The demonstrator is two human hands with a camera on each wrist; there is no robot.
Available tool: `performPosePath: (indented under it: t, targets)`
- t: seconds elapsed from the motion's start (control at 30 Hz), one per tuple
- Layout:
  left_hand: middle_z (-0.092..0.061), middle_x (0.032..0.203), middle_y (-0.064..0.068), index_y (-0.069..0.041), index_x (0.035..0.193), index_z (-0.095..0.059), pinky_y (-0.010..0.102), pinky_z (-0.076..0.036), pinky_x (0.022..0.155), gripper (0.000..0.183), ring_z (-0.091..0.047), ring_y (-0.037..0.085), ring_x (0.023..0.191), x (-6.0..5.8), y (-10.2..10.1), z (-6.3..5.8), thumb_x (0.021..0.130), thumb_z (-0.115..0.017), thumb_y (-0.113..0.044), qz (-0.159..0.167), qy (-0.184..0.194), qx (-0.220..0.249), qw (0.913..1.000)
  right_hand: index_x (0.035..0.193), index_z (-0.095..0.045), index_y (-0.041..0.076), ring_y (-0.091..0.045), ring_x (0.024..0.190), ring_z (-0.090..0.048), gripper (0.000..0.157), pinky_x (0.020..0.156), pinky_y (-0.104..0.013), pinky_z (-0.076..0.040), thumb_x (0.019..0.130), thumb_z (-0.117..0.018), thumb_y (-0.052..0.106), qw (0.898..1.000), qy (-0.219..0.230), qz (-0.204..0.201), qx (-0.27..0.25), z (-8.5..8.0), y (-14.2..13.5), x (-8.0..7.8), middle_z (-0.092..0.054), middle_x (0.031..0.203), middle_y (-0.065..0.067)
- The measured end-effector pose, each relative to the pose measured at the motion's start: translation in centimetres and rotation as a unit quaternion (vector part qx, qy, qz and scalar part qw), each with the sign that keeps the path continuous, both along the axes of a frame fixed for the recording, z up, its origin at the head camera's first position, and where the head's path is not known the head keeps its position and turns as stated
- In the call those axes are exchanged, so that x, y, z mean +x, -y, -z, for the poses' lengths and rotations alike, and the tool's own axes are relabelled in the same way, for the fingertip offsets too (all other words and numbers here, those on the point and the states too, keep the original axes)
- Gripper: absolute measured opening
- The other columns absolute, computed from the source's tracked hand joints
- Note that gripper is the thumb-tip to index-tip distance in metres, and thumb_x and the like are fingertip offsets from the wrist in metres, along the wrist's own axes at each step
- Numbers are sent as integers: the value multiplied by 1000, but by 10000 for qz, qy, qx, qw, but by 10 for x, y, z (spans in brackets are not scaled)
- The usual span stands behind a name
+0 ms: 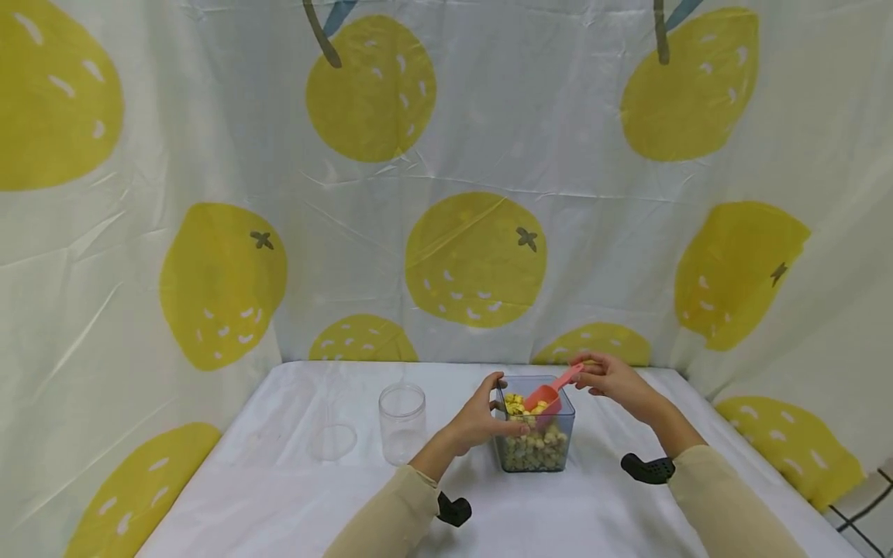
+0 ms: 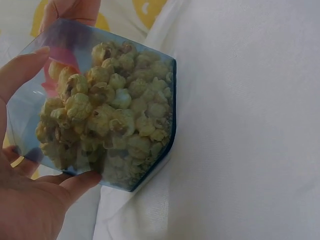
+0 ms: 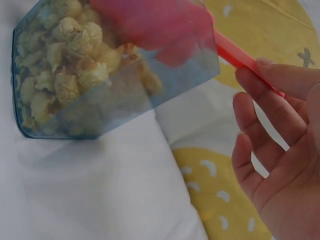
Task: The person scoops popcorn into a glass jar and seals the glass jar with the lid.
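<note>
A clear bluish square container (image 1: 536, 459) stands on the white table, largely filled with popcorn (image 2: 100, 110). My left hand (image 1: 476, 420) grips it from the left, thumb across the near wall and fingers around the side. Inside it, a pink scoop (image 1: 543, 400) leans with its bowl in the popcorn and its handle sticking up over the right rim. My right hand (image 1: 619, 384) pinches the end of that handle between thumb and index finger, while its other fingers are loosely bent, as the right wrist view shows.
Left of the container stands a clear round jar (image 1: 402, 426), its top uncovered. Further left lies a clear round disc, perhaps a lid (image 1: 333, 442). A curtain with yellow fruit (image 1: 477, 260) hangs behind and along both sides of the table (image 1: 293, 504).
</note>
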State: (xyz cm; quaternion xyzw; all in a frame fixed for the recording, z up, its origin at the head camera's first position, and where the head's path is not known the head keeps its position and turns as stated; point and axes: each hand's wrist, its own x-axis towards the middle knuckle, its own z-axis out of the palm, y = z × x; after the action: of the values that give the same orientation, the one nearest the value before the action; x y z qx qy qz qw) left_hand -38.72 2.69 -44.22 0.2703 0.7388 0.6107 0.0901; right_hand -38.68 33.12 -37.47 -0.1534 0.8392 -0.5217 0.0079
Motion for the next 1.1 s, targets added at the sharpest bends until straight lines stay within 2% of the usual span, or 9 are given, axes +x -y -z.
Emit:
performPosePath:
  t: [0.07,0.23,0.43,0.6,0.8,0.97,1.1]
  targets:
    - [-39,147,-9,-25,158,-30,54,-45,105,97,-46,32,138,1,2,1,83,-90,-22,15,-33,-56,10000,138,-50,-6,-23,99,-67,46,86,-37,-52,104,-65,21,9999,-61,8,89,-4,1,4,-73,112,-15]
    - [-39,149,-6,-25,158,-29,55,-44,106,96,-45,34,139,4,3,1,83,-89,-23,55,-108,-147,9998,140,-54,-7,-24,103,-68,44,92,-44,-53,104,-65,17,9965,-548,-173,602,-17,2,10,-74,111,-13]
    - [-38,150,-6,-24,159,-28,55,-45,106,98,-44,34,140,10,5,3,83,-90,-23,1,-136,-154,9998,119,-69,-3,-22,97,-72,27,90,-46,-56,100,-72,15,9873,-1132,-315,1069,-28,13,19,-75,100,-8]
    - [-37,151,-6,-24,160,-28,54,-45,105,98,-45,34,139,15,6,6,83,-89,-23,13,-211,-130,9997,112,-72,-1,-21,92,-71,23,84,-42,-57,99,-73,18,9849,-1267,-183,1168,-29,23,28,-75,96,-5]
    - [-37,152,-6,-26,158,-29,59,-43,106,96,-45,34,139,13,3,8,83,-89,-26,-33,-179,-231,9996,116,-71,0,-21,85,-65,24,73,-38,-54,102,-69,19,9811,-1327,33,1411,-33,23,25,-74,90,-2]
    - [-37,152,-5,-28,157,-30,62,-42,106,95,-45,36,139,9,1,7,83,-89,-27,-147,-195,-261,9994,122,-68,-4,-23,80,-65,31,70,-38,-54,101,-71,20,9783,-1306,59,1605,-43,27,22,-73,87,-2]
    - [-37,152,-5,-28,157,-30,63,-42,106,94,-44,37,140,6,1,5,83,-88,-27,-158,-189,-273,9993,119,-69,-4,-23,76,-65,30,66,-37,-53,100,-72,19,9777,-1185,109,1731,-48,30,20,-71,84,-1]
